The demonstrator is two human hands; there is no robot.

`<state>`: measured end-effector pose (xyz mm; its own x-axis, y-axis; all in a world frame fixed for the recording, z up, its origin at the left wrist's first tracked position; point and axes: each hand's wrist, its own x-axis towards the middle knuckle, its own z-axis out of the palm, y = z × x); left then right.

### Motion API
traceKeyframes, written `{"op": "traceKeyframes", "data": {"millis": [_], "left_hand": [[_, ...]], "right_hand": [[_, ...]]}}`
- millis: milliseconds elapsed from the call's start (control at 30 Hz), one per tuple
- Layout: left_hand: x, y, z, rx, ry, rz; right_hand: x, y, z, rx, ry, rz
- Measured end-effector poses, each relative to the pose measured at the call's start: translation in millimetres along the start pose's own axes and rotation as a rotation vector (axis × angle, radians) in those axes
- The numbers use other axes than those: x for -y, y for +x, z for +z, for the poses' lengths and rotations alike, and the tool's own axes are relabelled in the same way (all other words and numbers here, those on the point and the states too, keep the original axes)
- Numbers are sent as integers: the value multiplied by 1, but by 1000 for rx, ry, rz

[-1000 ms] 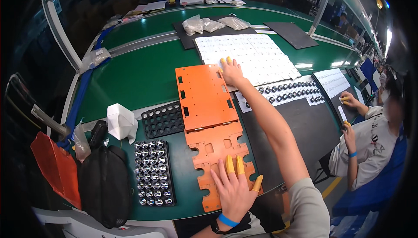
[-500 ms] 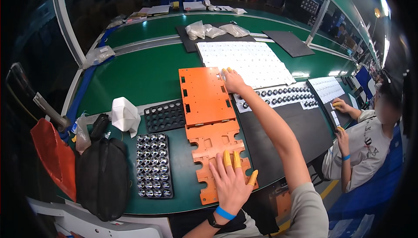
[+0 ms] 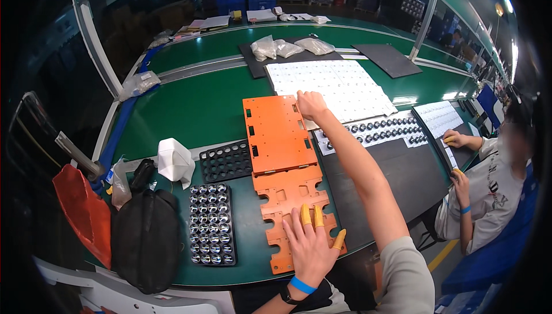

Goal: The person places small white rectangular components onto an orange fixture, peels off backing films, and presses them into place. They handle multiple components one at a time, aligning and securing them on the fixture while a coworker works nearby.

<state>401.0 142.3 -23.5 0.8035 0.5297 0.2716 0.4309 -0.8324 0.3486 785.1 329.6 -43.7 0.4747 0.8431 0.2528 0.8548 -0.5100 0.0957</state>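
Note:
An orange hinged fixture lies on the green bench in front of me. Its far half is a flat, slotted panel (image 3: pixel 276 133); its near half is a plate with notches and cutouts (image 3: pixel 286 190). My left hand (image 3: pixel 310 249) lies on the near plate, fingers spread, with yellow finger cots on some of them. At the far right edge of the panel, my right hand (image 3: pixel 312 106) is curled over the rim, its fingertips mostly hidden. To the left stand a black tray (image 3: pixel 233 222) of shiny round lens-like parts and another black tray with round holes (image 3: pixel 221 162).
A white sheet with rows of small marks (image 3: pixel 333 87) lies beyond the fixture. Dark round parts (image 3: pixel 379 130) sit in rows at right, beside a black mat (image 3: pixel 385 182). A black bag (image 3: pixel 144 239) and white paper box (image 3: pixel 174 160) are at left. A co-worker (image 3: pixel 483 193) sits at right.
My right hand has curled its fingers more tightly at the panel's edge. My left hand keeps its place on the near plate. The whole view has shifted slightly.

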Motion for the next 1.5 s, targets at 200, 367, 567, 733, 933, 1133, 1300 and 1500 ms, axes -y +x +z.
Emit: {"op": "traceKeyframes", "data": {"millis": [200, 367, 567, 733, 933, 1133, 1300, 1500], "left_hand": [[-1, 0, 1, 7, -1, 5], [-1, 1, -1, 3, 12, -2], [-2, 1, 0, 10, -2, 3], [-1, 2, -1, 11, 14, -14], [-3, 1, 2, 8, 9, 7], [0, 2, 2, 29, 21, -5], [-2, 3, 0, 31, 8, -4], [-3, 2, -1, 26, 29, 0]], "right_hand": [[-9, -6, 6, -136, 30, 51], [0, -6, -3, -268, 158, 249], [-15, -10, 19, -116, 84, 179], [9, -15, 2, -92, 160, 219], [-6, -8, 16, -83, 84, 143], [-2, -2, 14, -117, -30, -1], [-13, 5, 9, -103, -42, -68], [-31, -3, 3, -162, -38, -205]]}}
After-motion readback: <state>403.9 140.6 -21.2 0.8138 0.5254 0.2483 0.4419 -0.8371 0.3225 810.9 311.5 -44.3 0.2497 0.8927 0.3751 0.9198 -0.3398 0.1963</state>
